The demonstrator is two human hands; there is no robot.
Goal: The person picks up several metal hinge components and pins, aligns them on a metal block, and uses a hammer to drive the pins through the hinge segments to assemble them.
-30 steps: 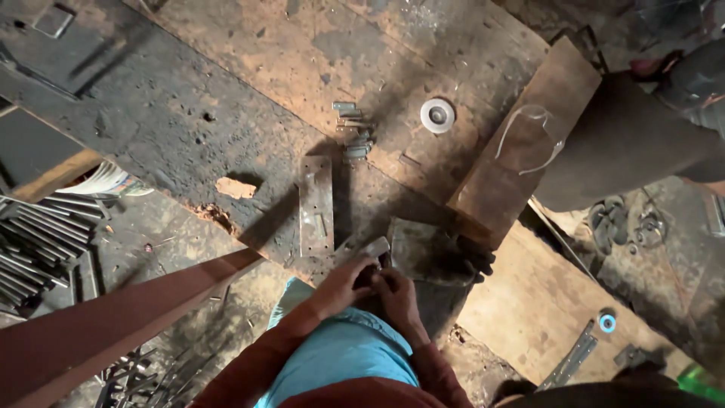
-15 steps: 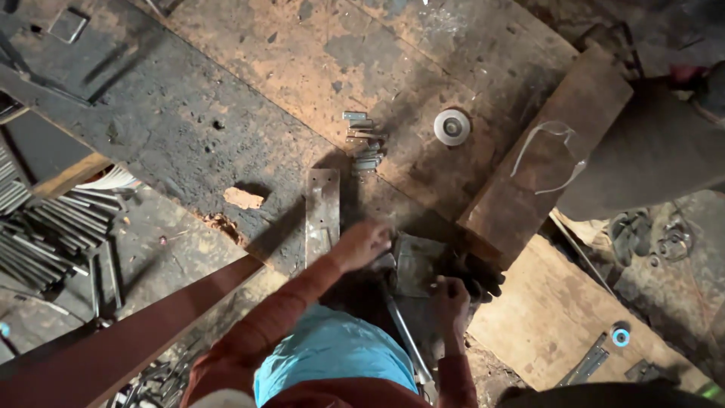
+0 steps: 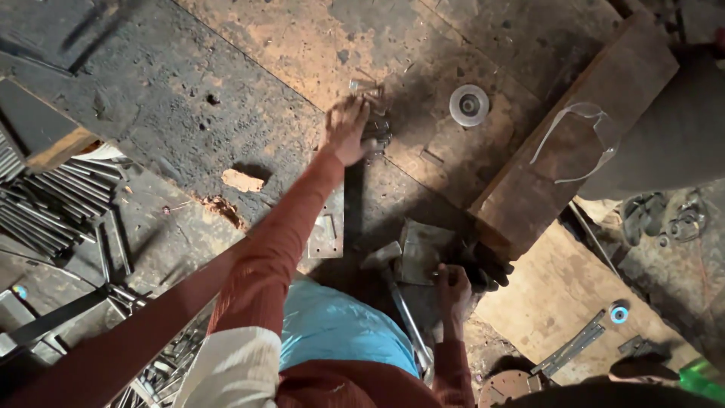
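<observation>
My left hand [image 3: 345,130] is stretched far forward on the dark, rusty work floor, fingers spread over a small heap of short metal pieces [image 3: 374,113]. It is motion-blurred. My right hand [image 3: 453,289] stays close to my body, fingers curled against the lower right corner of a square steel plate [image 3: 421,249]. A hammer [image 3: 385,261] lies just left of that plate, its handle running down past my right wrist. A flat metal strip with holes [image 3: 326,230] lies under my left forearm.
A white round disc [image 3: 469,104] lies right of the metal pieces. A thick wooden plank [image 3: 529,196] carries clear goggles [image 3: 581,143]. Steel rods [image 3: 45,208] are piled at left. Another person's leg [image 3: 680,136] and sandals [image 3: 664,219] are at right. A reddish bar [image 3: 113,355] crosses the lower left.
My left hand has left the square plate and reached forward to the heap of small metal pieces. My right hand stayed at the plate's corner.
</observation>
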